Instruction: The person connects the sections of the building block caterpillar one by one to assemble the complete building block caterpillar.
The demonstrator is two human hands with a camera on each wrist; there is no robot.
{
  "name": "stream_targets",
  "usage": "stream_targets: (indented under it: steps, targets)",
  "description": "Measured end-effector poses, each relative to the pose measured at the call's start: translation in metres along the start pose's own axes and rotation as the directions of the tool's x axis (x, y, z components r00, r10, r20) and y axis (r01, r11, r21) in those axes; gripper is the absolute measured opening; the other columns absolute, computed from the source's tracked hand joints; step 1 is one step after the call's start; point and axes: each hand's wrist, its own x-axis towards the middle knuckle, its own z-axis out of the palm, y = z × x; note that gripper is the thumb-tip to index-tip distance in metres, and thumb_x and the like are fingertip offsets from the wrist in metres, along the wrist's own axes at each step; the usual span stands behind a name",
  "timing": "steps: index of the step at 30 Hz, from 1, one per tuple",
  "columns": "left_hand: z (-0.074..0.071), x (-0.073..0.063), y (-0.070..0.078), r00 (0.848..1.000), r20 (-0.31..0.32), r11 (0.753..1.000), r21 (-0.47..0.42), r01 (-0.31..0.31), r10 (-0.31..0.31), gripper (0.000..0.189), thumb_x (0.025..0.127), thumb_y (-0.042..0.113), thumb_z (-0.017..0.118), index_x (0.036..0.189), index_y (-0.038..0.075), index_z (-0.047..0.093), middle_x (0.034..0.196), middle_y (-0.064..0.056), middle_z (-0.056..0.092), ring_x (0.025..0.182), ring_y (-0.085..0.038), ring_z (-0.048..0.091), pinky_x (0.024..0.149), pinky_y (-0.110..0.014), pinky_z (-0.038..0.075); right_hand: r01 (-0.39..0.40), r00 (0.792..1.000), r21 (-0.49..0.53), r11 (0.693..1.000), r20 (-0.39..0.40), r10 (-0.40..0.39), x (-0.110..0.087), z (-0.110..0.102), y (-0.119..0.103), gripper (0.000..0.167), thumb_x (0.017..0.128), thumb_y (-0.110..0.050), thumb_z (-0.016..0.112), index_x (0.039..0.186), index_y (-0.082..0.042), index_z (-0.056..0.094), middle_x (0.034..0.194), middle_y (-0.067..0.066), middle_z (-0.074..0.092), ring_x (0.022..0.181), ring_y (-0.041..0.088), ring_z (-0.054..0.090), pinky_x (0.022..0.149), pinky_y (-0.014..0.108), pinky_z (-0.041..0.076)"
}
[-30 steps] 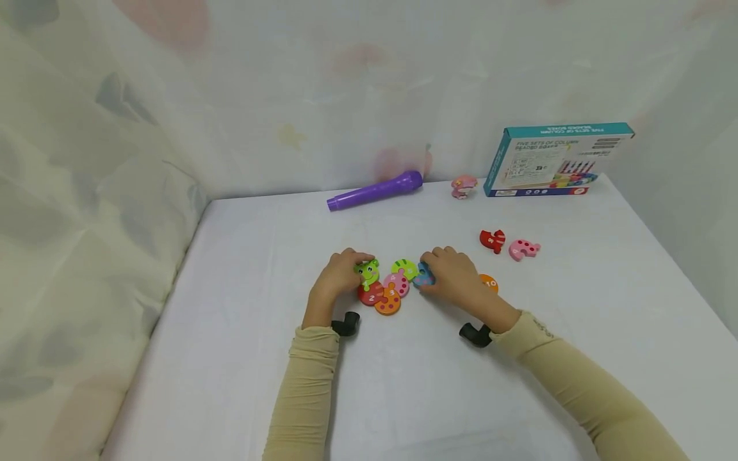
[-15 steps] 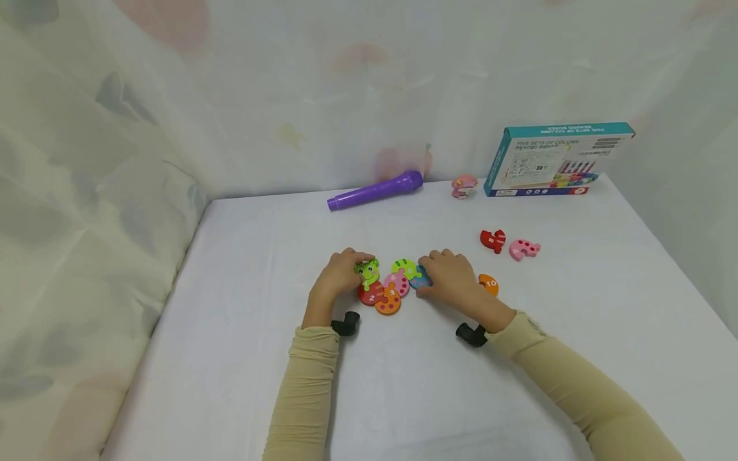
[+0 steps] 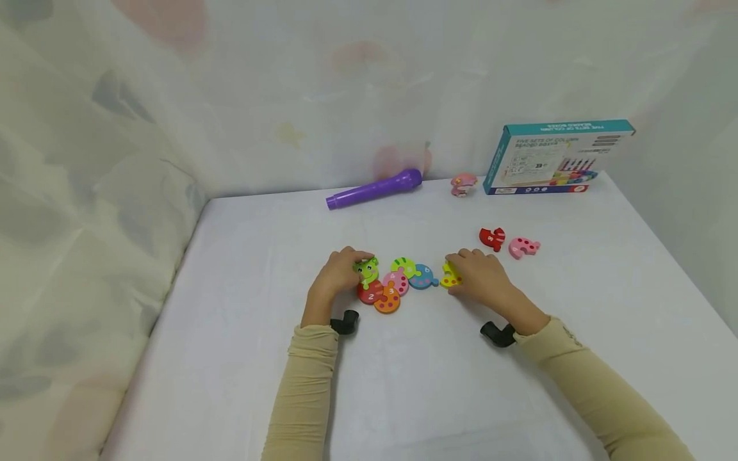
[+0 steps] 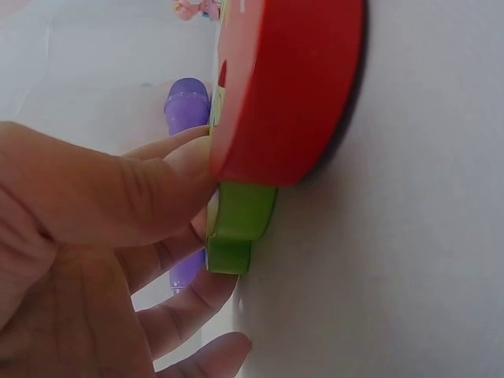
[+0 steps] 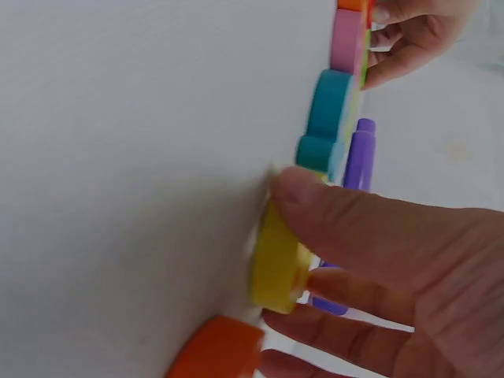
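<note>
My left hand point(image 3: 337, 275) pinches the green head piece point(image 3: 368, 271) of a caterpillar number puzzle at the left end of the chain. After it, joined in a curve, come a red 2 piece point(image 3: 370, 293), an orange 3 piece point(image 3: 387, 301), a pink piece point(image 3: 398, 283), a light green piece point(image 3: 402, 266) and a blue piece point(image 3: 423, 277). Just right of the blue piece, apart from it, my right hand point(image 3: 481, 278) holds a yellow puzzle piece point(image 3: 450, 275) with dots, thumb on the near side. An orange piece point(image 5: 216, 350) lies by that hand, hidden in the head view.
Farther right lie a red 8 piece point(image 3: 492, 239) and a pink dotted piece point(image 3: 523, 247). Along the back stand a purple toy microphone point(image 3: 375, 190), a small pink figurine point(image 3: 463, 184) and a teal-edged box point(image 3: 559, 159). Fabric walls bound the white table point(image 3: 242, 320).
My right hand has let go of the blue piece, now against the light green one, moved right and taken hold of the yellow piece. My left hand has stayed on the green head piece.
</note>
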Motion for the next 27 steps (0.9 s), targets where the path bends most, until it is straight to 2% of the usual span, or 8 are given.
stream_targets:
  steps: [7, 14, 27]
  targets:
    - [-0.001, -0.001, 0.001, 1.000, -0.002, 1.000, 0.001, -0.006, 0.006, 0.052, 0.080, 0.002, 0.059, 0.128, 0.023, 0.057, 0.120, -0.007, 0.051, 0.109, -0.026, 0.041, 0.090, -0.042, 0.040, 0.021, 0.999, 0.003, 1.000, -0.043, -0.021, -0.003, 0.003, -0.003, 0.056, 0.072, -0.030, 0.077, 0.121, -0.011, 0.059, 0.107, 0.012, 0.059, 0.095, 0.030, 0.052, 0.078, 0.046, 0.045]
    - [-0.001, 0.000, 0.001, 1.000, -0.004, 1.000, -0.002, -0.011, 0.011, 0.051, 0.081, 0.002, 0.058, 0.127, 0.022, 0.057, 0.119, -0.007, 0.052, 0.108, -0.026, 0.042, 0.090, -0.042, 0.040, 0.042, 0.996, 0.022, 0.999, -0.075, -0.040, -0.008, 0.003, -0.009, 0.057, 0.070, -0.032, 0.079, 0.119, -0.012, 0.061, 0.106, 0.010, 0.060, 0.094, 0.029, 0.053, 0.078, 0.046, 0.045]
    - [0.000, -0.001, 0.001, 1.000, -0.001, 1.000, -0.007, 0.003, -0.003, 0.051, 0.081, 0.003, 0.059, 0.128, 0.023, 0.057, 0.121, -0.007, 0.052, 0.109, -0.026, 0.042, 0.090, -0.043, 0.040, 0.059, 0.995, 0.005, 0.998, -0.078, -0.058, -0.007, 0.002, -0.018, 0.056, 0.071, -0.033, 0.078, 0.120, -0.012, 0.061, 0.105, 0.010, 0.060, 0.093, 0.028, 0.053, 0.078, 0.045, 0.046]
